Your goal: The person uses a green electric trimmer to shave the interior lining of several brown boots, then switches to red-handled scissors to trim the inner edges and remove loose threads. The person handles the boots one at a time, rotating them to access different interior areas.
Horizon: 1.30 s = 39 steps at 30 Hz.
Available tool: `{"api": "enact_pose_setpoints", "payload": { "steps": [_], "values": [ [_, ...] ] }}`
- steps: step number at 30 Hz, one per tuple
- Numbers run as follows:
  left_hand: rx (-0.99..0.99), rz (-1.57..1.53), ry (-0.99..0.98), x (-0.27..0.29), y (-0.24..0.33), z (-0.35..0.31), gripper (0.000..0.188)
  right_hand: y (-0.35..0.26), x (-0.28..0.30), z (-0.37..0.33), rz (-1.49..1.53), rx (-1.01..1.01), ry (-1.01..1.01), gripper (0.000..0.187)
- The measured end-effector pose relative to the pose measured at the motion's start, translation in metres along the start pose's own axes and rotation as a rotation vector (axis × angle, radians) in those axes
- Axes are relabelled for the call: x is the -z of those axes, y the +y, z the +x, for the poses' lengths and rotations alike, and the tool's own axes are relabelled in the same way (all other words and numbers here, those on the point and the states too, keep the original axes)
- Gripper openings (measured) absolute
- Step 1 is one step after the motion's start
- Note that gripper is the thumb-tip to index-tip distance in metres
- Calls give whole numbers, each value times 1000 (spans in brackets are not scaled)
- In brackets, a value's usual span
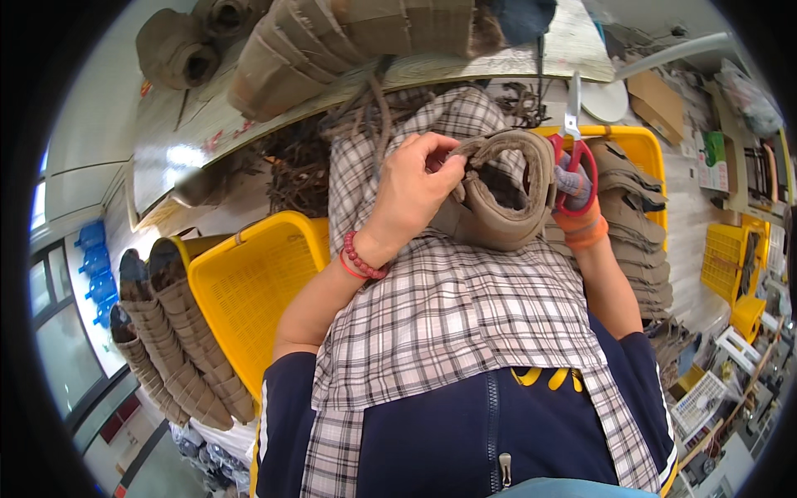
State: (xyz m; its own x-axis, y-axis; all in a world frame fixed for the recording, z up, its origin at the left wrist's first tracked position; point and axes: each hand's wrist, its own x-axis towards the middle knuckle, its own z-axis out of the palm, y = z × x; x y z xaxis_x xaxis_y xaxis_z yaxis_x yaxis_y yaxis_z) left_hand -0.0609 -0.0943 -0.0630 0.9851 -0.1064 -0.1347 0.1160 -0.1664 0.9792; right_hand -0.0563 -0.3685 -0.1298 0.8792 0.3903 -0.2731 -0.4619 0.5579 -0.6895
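In front of my lap is a brown cloth tube point(508, 226) with a fuzzy lining, its round opening turned up toward me. My left hand point(418, 184), bare and with red bracelets at the wrist, pinches the left edge of that opening. My right hand point(581, 199) wears a grey and orange glove and holds scissors point(591, 184) by their red handles. The blades point up and away from the tube. The gloved hand is against the tube's right side; whether its hidden fingers also grip the cloth I cannot tell.
A worktable point(199, 141) ahead carries a long nested row of brown pieces point(357, 37). Yellow baskets stand at left point(257, 274) and right point(652, 149), the right one beside stacked brown pieces point(627, 224). More nested stacks point(187, 340) lie at left. Dark scraps point(307, 178) gather under the table.
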Motion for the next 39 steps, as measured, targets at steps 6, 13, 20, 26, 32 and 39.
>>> {"api": "enact_pose_setpoints", "payload": {
  "steps": [6,13,20,26,32,39],
  "values": [
    [-7,-140,-19,-18,7,-3,13,25,62,31,92,51,-102,50],
    [-43,-63,-71,-34,1,7,13,-28,30,-6,-709,-48,275,42],
    [-26,-155,-27,-34,-10,10,14,-125,-102,-75,-1895,-41,308,42],
    [-59,-206,-4,-28,-9,1,14,-129,-129,-96,-2163,-10,-19,28],
    [-76,-177,23,-20,4,-14,16,-129,-156,-89,-2251,-134,-38,24],
    [-104,-188,10,-19,6,-19,17,-124,-161,-89,-2286,-72,-39,24]
  ]
}}
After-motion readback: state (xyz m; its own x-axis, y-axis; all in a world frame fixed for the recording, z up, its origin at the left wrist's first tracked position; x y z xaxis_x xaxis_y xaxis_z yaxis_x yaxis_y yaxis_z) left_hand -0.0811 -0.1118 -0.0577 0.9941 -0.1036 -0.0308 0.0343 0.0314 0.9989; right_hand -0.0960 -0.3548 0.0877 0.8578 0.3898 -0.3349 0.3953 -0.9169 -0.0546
